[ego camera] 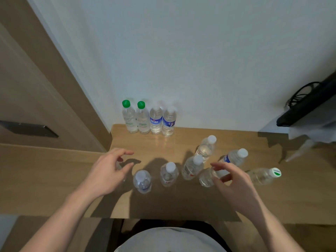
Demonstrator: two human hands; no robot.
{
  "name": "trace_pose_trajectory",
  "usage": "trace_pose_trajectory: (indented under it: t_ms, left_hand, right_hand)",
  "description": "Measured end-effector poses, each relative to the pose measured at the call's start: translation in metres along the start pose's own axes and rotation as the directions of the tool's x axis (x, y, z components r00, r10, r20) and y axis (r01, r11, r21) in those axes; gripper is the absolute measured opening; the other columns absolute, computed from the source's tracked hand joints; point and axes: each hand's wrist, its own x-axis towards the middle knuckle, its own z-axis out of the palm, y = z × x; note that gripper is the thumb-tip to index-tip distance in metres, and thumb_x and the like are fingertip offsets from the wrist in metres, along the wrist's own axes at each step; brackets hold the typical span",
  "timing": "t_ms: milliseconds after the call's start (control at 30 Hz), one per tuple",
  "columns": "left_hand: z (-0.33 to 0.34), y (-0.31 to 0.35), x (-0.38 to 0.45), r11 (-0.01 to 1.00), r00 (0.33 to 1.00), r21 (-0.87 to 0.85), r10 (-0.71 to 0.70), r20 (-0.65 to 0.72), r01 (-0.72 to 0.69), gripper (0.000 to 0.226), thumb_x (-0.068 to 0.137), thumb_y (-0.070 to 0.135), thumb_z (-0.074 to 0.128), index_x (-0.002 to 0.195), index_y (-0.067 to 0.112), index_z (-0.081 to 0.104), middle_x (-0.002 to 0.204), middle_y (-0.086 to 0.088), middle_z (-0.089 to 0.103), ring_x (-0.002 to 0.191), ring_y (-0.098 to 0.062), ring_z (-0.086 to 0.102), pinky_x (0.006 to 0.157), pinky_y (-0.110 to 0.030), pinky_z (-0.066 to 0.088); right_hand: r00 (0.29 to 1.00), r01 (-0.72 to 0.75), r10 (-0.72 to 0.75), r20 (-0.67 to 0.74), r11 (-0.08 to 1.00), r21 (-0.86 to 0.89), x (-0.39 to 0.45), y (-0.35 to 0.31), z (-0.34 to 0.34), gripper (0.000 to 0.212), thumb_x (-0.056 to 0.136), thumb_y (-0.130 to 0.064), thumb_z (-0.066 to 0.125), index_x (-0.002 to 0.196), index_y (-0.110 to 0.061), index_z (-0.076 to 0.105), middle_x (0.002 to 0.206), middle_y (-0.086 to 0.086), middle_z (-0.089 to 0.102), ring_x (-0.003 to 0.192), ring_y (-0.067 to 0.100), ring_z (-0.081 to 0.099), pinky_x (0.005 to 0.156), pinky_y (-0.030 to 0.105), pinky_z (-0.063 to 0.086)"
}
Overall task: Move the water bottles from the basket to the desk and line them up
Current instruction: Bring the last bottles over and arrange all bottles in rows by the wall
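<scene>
Several clear water bottles stand on the wooden desk point(181, 202). A row against the wall has two green-capped bottles point(135, 119) and two blue-labelled bottles point(162, 121). Nearer me stand white-capped bottles point(142, 181) point(169, 174) point(192, 167) point(206, 148) point(234, 158) and one with a green-and-white cap point(263, 175). My left hand point(107, 171) curls round the top of a mostly hidden bottle point(118, 167) at the front left. My right hand point(234, 182) holds the cap end of another bottle point(206, 178). No basket is in view.
A white wall rises behind the desk. A wooden door panel with a black handle point(29, 129) is at the left. A black device with cables point(305, 106) sits on a shelf at the right. The desk's front edge point(163, 218) lies just before my body.
</scene>
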Motion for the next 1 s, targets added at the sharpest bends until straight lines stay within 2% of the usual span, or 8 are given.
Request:
trace_pose_trajectory:
  t_ms: [133,300,400,533,667,800,900,1000]
  left_hand:
    - [-0.001,-0.001,0.007,0.996,1.000,0.087,-0.019,-0.021,0.021,0.028,0.093,0.042,0.072,0.120,0.043,0.064,0.116,0.019,0.062,0.096,-0.005,0.062,0.080,-0.036,0.050]
    - [0.018,0.039,0.006,0.998,0.999,0.061,0.033,-0.040,-0.030,0.027,0.092,0.041,0.073,0.118,0.039,0.069,0.103,0.024,0.060,0.088,0.001,0.060,0.071,-0.030,0.044]
    - [0.043,0.071,0.016,0.992,0.998,0.105,0.066,-0.005,-0.065,0.031,0.093,0.048,0.069,0.123,0.039,0.067,0.105,0.019,0.062,0.086,-0.005,0.059,0.076,-0.034,0.050]
    - [0.071,0.101,0.032,0.958,0.996,0.284,0.005,0.093,-0.031,0.040,0.093,0.057,0.062,0.129,0.039,0.060,0.116,0.016,0.065,0.106,-0.013,0.062,0.085,-0.035,0.054]
    - [0.096,0.112,0.039,0.916,0.990,0.397,-0.105,0.091,0.060,0.042,0.090,0.062,0.063,0.121,0.035,0.064,0.115,0.010,0.070,0.105,-0.019,0.067,0.078,-0.034,0.051]
    - [0.109,0.111,0.036,0.895,0.988,0.429,-0.152,0.034,0.123,0.037,0.088,0.060,0.068,0.111,0.031,0.067,0.106,0.006,0.072,0.096,-0.022,0.069,0.070,-0.033,0.048]
    - [0.110,0.107,0.038,0.932,0.989,0.333,-0.144,-0.024,0.144,0.032,0.084,0.051,0.078,0.104,0.028,0.072,0.098,0.006,0.072,0.090,-0.020,0.067,0.072,-0.033,0.052]
    - [0.099,0.110,0.044,0.970,0.977,0.153,-0.167,-0.135,0.187,0.024,0.082,0.041,0.084,0.097,0.025,0.075,0.087,0.009,0.072,0.082,-0.016,0.066,0.071,-0.033,0.052]
  right_hand:
    - [0.998,-0.049,0.051,0.035,0.998,-0.034,-0.008,0.005,-0.016,0.039,0.094,-0.025,0.078,0.122,-0.050,0.069,0.108,-0.027,0.067,0.083,0.000,0.068,0.071,0.022,0.054]
    - [0.990,-0.002,0.016,0.138,0.994,-0.106,0.011,0.007,-0.031,0.043,0.097,-0.033,0.075,0.137,-0.043,0.065,0.119,-0.025,0.062,0.082,0.000,0.068,0.067,0.016,0.048]
    - [0.963,0.113,-0.057,0.262,0.972,-0.206,0.038,-0.001,-0.029,0.052,0.099,-0.040,0.071,0.149,-0.041,0.056,0.137,-0.018,0.057,0.091,0.003,0.067,0.086,0.030,0.054]
    - [0.903,0.279,-0.077,0.424,0.854,-0.439,0.074,-0.015,-0.020,0.056,0.102,-0.038,0.066,0.155,-0.039,0.047,0.154,-0.008,0.052,0.131,0.024,0.060,0.105,0.039,0.049]
    - [0.848,0.347,-0.013,0.530,0.769,-0.537,0.096,-0.025,-0.004,0.033,0.100,-0.037,0.065,0.131,-0.025,0.060,0.123,0.004,0.070,0.110,0.030,0.067,0.089,0.042,0.055]
    - [0.812,0.483,-0.111,0.573,0.680,-0.552,0.106,-0.020,0.009,0.026,0.104,-0.041,0.062,0.120,-0.020,0.061,0.113,0.009,0.073,0.105,0.033,0.070,0.082,0.041,0.055]
    - [0.794,0.540,-0.202,0.574,0.669,-0.511,0.112,-0.016,0.007,0.023,0.105,-0.040,0.061,0.117,-0.019,0.060,0.111,0.010,0.073,0.100,0.033,0.070,0.074,0.039,0.050]
    - [0.805,0.517,-0.246,0.540,0.736,-0.436,0.117,-0.016,-0.006,0.016,0.104,-0.039,0.063,0.110,-0.025,0.061,0.105,0.005,0.074,0.090,0.028,0.065,0.074,0.035,0.045]
